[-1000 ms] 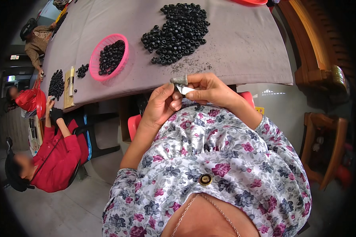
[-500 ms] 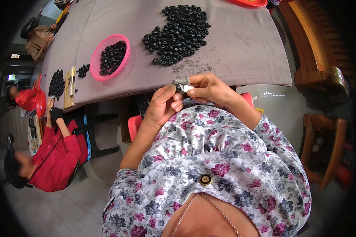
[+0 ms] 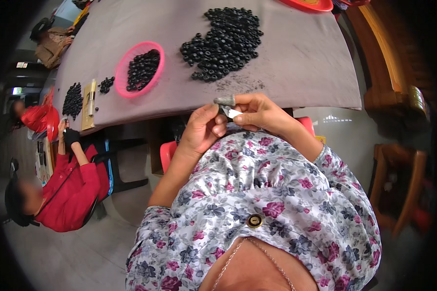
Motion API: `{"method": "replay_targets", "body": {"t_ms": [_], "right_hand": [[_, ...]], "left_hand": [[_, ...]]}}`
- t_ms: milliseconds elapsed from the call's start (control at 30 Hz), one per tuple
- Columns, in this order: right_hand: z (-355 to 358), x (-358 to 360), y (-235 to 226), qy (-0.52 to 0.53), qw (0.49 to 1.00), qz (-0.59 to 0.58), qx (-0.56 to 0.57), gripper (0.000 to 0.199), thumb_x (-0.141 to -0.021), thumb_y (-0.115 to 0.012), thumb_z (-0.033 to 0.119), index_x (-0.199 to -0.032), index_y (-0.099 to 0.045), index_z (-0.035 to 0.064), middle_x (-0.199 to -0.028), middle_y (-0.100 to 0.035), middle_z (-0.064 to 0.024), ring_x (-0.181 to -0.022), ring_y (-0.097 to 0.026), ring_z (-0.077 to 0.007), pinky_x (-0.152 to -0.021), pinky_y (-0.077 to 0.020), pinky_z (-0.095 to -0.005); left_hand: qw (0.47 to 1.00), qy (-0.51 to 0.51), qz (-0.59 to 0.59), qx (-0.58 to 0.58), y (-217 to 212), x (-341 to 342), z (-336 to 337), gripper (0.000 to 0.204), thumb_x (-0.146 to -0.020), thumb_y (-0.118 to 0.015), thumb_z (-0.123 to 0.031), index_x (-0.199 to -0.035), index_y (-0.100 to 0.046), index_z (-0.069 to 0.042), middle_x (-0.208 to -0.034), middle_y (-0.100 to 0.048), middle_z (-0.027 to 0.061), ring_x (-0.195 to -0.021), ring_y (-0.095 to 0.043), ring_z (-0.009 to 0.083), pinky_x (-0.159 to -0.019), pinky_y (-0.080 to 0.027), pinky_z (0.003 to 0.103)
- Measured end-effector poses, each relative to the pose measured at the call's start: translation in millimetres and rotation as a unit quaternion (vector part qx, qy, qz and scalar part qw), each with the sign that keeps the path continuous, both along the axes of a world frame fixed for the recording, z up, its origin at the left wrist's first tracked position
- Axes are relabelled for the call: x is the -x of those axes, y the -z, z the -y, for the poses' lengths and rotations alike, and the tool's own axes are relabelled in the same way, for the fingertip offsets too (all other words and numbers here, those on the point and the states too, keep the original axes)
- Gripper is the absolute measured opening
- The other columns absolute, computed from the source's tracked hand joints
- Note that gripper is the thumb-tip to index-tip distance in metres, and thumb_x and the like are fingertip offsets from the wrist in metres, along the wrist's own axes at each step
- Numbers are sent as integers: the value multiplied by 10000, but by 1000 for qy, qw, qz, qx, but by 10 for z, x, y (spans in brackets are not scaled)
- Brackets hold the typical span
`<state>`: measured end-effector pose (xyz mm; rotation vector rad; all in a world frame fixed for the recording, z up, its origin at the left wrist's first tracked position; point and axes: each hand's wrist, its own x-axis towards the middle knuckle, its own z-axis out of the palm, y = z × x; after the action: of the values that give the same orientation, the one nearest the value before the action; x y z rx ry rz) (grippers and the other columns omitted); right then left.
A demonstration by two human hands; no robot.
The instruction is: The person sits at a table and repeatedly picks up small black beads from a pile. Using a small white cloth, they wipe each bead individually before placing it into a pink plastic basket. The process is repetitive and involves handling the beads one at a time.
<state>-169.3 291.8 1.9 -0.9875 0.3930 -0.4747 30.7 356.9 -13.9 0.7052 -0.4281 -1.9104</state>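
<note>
Just off the table's near edge, my two hands meet in front of my flowered top. My left hand pinches a small black ring-like piece between thumb and fingertips, mostly hidden by the fingers. Against it my right hand grips a small flat whitish blade-like piece between thumb and index finger. A grey cloth finger cover wraps the right index fingertip. Beyond my hands, a large heap of small round black parts with holes lies on the cloth-covered table, with dark crumbs scattered along its near side.
A pink basket of black parts stands left of the heap. Farther left lie two smaller piles and a yellowish board. A person in red works at the left; others sit beyond. A red tray is at the far edge, wooden furniture right.
The view has shifted slightly, so the table things appear a little farther right. Both hands keep their grips, with the whitish piece tilted a little differently against the black one.
</note>
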Motion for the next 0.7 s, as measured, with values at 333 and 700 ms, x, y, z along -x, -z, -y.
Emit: {"method": "replay_targets", "body": {"t_ms": [333,700], "right_hand": [[45,-14,111,17,1000,-13,-1,171,-895,-627,66,-1059,-650,21,-706,-562,51,-526,-420,-1,-452,-307,-178],[34,-58,128,34,998,-45,-1,66,-915,-625,115,-895,-625,52,-642,-509,58,-509,-420,-19,-458,-308,-188]], "left_hand": [[968,-47,230,92,-268,-180,72,123,-913,-609,-151,-853,-600,-45,-698,-598,20,-522,-513,79,-518,-436,216],[520,-251,779,246,-783,-972,591,130,-838,-687,-58,-877,-580,4,-702,-577,19,-572,-508,68,-550,-443,238]]}}
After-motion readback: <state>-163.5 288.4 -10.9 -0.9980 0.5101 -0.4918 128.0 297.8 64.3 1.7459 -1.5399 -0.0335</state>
